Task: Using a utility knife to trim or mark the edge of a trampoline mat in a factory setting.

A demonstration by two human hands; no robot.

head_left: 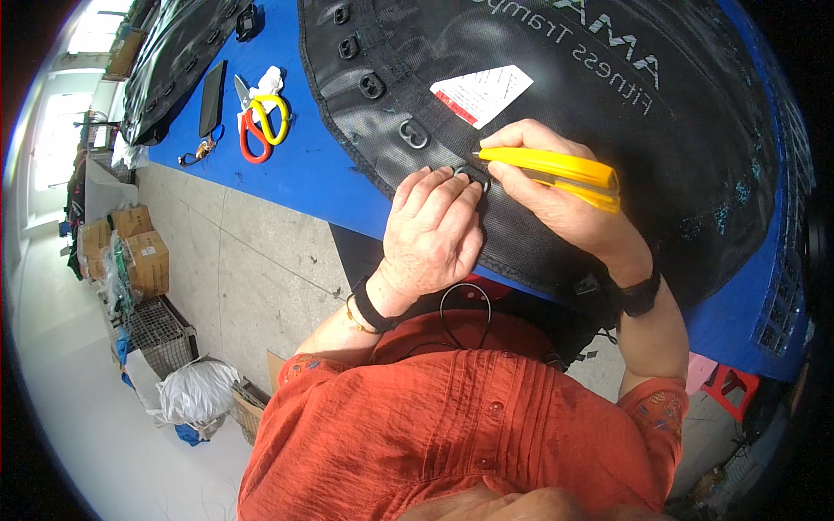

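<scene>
A round black trampoline mat (pixel 686 174) lies over the blue table, with metal rings (pixel 414 134) on webbing tabs along its edge. My left hand (pixel 436 217) is closed, its fingertips pressed on the mat at one ring tab, which they partly cover. In my right hand (pixel 565 204) are yellow thread snips (pixel 556 165), gripped between thumb and fingers. Their dark tip points left, close above the mat's stitched band and just beyond my left fingertips. Near that tip, a white and red label (pixel 483 94) lies on the mat.
Scissors with red and yellow handles (pixel 265 130) lie on the blue table (pixel 295 182), beside a dark phone-like slab (pixel 212 97) and keys (pixel 201 152). Another black mat (pixel 174 65) is at far left. Cardboard boxes (pixel 143 260) and a white bag (pixel 198 391) stand on the floor.
</scene>
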